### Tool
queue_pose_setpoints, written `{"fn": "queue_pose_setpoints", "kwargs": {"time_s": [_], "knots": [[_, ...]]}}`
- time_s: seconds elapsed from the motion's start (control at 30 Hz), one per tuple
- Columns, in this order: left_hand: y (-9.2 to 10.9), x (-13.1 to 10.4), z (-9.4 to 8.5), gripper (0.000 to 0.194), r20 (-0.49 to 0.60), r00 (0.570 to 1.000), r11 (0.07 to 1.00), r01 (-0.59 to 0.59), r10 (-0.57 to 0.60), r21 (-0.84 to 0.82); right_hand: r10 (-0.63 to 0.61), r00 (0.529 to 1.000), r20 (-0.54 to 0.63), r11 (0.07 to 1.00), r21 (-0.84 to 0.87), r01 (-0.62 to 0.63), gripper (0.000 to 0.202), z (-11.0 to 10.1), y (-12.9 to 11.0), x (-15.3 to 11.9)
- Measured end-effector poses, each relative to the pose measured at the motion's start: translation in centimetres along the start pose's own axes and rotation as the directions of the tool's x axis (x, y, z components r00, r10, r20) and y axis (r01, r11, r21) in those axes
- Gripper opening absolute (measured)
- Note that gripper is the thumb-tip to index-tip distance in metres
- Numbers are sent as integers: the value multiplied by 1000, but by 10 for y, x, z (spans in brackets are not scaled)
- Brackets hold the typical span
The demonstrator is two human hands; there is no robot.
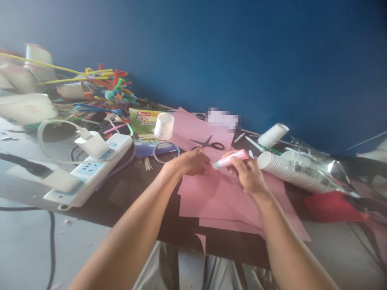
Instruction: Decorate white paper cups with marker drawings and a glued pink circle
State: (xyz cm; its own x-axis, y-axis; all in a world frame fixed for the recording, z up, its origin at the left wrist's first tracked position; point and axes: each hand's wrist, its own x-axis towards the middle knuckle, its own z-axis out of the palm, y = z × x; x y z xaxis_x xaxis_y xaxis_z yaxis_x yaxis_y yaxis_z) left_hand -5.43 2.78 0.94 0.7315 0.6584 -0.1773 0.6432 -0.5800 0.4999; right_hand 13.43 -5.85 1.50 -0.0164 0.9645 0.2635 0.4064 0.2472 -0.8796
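My right hand (248, 174) grips a pink glue stick (229, 158); my left hand (190, 162), fingers curled, presses the pink paper (223, 197) flat.

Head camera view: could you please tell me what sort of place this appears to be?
Probably a craft table against a blue wall. Pink paper sheets cover it, with scissors, a heap of coloured pipe cleaners and a sleeve of paper cups. The right hand holds a pink glue stick.
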Motion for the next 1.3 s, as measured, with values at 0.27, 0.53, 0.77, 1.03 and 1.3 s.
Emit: {"fn": "queue_pose_setpoints", "kwargs": {"time_s": [0.27, 0.53, 0.77, 1.03, 1.3], "knots": [[4, -2, -2, 27, -29, 999, 1000, -27, 27, -8, -65, 997, 46, 978, -196, 73, 27, 8, 3, -2], [0, -3, 1, 42, -25, 999, 999, -27, 27, -32, 2, 996, 92, 977, -213, 18, 25, 6, -1, -1], [-5, 1, 4, 45, -4, 1000, 999, -12, 12, -31, -56, 996, -63, 998, -11, 55, 30, -7, 5, 3], [1, -1, 1, 40, -38, 998, 999, -43, 42, -13, -62, 998, 4, 965, -254, 60, 26, 0, 3, 0], [2, -1, 0, 45, -10, 1000, 1000, 16, -16, -8, -91, 996, 26, 968, -231, 94, 22, -2, 1, -1]]}}
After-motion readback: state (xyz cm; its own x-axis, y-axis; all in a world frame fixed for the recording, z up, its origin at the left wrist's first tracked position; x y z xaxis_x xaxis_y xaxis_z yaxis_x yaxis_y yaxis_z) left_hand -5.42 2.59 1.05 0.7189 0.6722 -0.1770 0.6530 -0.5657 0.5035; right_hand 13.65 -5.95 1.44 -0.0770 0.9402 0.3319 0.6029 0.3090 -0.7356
